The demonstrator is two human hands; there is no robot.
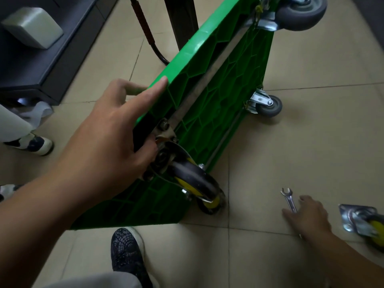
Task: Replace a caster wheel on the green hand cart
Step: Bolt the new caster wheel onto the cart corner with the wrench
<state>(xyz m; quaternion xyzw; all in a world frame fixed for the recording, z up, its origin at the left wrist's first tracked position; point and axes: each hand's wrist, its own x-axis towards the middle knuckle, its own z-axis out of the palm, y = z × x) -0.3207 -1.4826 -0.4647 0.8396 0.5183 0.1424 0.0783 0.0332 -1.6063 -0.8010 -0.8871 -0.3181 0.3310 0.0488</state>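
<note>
Green hand cart (207,84): stands tipped up on one long edge on the tiled floor (311,152), with its ribbed underside facing right.
Left hand (108,142): grips the cart's raised edge. The index finger (153,88) lies straight along the rim, the other fingers curl over the far side, and the thumb presses by the near caster's mounting plate.
Near caster (193,179): black tyre with a yellow hub, sitting on the cart's lower near corner just beside the left thumb.
Grey casters: one is at the far lower corner (268,106) and one at the far upper corner (301,11).
Right hand (309,217): palm down near the floor, with loosely spread fingers resting on the wrench (287,197) and not closed round it.
Wrench: lies flat on the floor, with its open end pointing away.
Loose caster (361,223): lies on the floor just right of the right hand, plate uppermost.
Shoe (126,252): dark and patterned, below the cart's near end.
</note>
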